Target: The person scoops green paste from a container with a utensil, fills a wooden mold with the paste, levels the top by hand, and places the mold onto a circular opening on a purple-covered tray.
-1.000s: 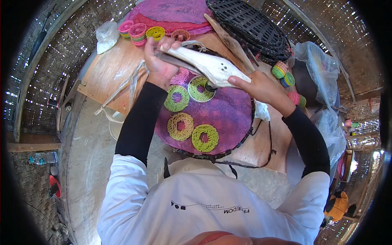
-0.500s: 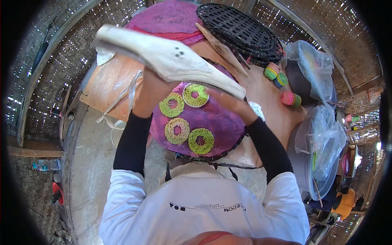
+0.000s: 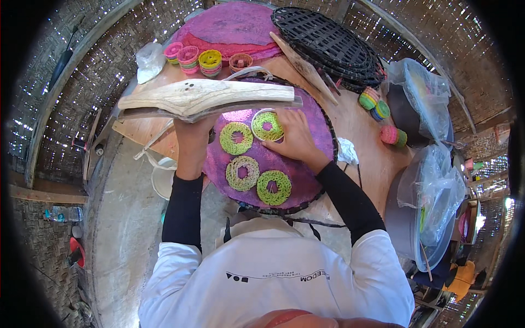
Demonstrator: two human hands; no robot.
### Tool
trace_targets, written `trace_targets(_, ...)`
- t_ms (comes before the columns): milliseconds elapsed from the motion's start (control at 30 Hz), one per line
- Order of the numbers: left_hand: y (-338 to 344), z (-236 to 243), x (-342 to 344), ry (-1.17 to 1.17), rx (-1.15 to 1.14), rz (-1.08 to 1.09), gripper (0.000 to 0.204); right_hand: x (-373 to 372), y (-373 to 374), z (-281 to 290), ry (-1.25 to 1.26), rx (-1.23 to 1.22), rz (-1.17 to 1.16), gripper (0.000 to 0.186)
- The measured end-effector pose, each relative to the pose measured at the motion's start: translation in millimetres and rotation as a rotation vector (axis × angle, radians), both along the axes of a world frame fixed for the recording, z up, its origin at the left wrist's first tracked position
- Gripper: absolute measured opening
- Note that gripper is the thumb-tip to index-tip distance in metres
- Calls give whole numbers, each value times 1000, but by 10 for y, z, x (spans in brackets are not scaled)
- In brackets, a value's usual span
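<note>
My left hand [image 3: 192,139] is closed around the underside of a long, pale wooden tool [image 3: 229,94] with tapered ends, holding it up over the far side of the tray. My right hand [image 3: 294,136] grips a thin white ring [image 3: 253,123] from its right side. Inside that ring lies a green lacy round [image 3: 263,118] of noodle-like strands with a hole in the middle. More rounds, green [image 3: 225,139] and pale pinkish-green [image 3: 232,174], rest on the purple-covered round tray [image 3: 309,183]. A pink round [image 3: 237,115] shows partly beneath the tool.
Stacked coloured cup-shaped pieces [image 3: 210,61] stand at the far left, others [image 3: 389,134] at the right. Beyond are pink round sheets [image 3: 229,22] and black woven trays [image 3: 328,46]. Plastic-draped tubs [image 3: 402,202] flank the right; a white bucket [image 3: 162,180] sits lower left.
The wooden tool has moved down and levelled out, uncovering the cup stacks. My right hand has come away from the tool's right end and down onto the white ring.
</note>
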State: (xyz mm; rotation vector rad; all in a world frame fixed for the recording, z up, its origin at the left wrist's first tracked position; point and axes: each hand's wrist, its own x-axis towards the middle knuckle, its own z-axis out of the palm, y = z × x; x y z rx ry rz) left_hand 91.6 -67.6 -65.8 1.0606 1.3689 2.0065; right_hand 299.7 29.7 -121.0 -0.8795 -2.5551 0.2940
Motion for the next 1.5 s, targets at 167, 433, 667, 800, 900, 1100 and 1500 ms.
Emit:
trace_targets(167,-7,46,60,-61,-7,16,22,18,9,60,-20,-60,-2,86)
trace_targets(433,15,111,127,-92,1,25,27,421,-103,324,118,-155,-54,94)
trace_targets(667,79,72,182,-93,16,-86,31,687,-538,120,45,-42,-209,94)
trace_targets(800,119,-70,323,-65,-10,-72,38,644,-556,114,86,-26,-160,87)
trace_targets(900,80,-70,490,95,-64,-58,52,712,-486,362,373,-396,-232,71)
trace_targets(1100,185,-244,766,987,259,135,51,901,-378,1342,782,198,-66,34)
trace_targets(1500,187,1165,1269,1472,459,-114,26,792,-247,2260,1170,-832,-69,41)
